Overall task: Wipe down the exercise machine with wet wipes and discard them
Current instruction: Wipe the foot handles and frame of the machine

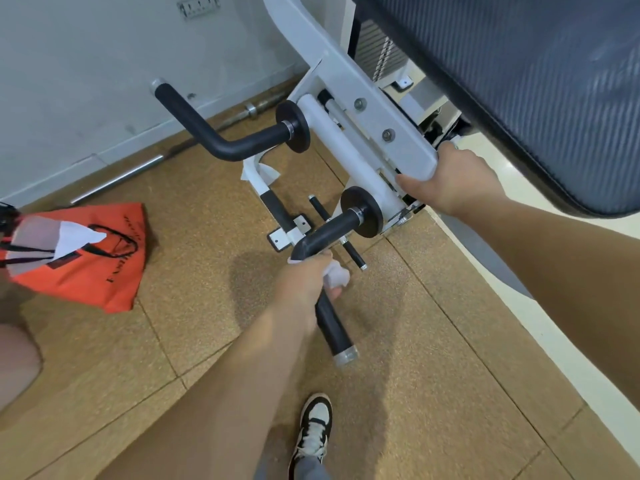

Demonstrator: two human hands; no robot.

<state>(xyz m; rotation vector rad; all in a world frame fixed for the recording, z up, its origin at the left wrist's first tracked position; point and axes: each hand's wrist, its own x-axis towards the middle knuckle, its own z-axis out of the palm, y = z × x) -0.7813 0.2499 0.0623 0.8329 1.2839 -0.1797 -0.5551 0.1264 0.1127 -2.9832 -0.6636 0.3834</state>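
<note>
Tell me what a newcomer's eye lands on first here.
The left hand, at centre, grips a white wipe around the near black handle. The right hand holds the end of the white frame just above it. At the left, an orange bag lies on the floor.

The room looks bright and evenly lit from overhead, throwing soft, blurry-edged shadows on the cork-brown floor (450, 341) beneath the arms and a pale sheen across the dark padded seat (554, 81), while the wide lens bows the wall (69, 81) and everything near the left border goes slightly soft.
</note>
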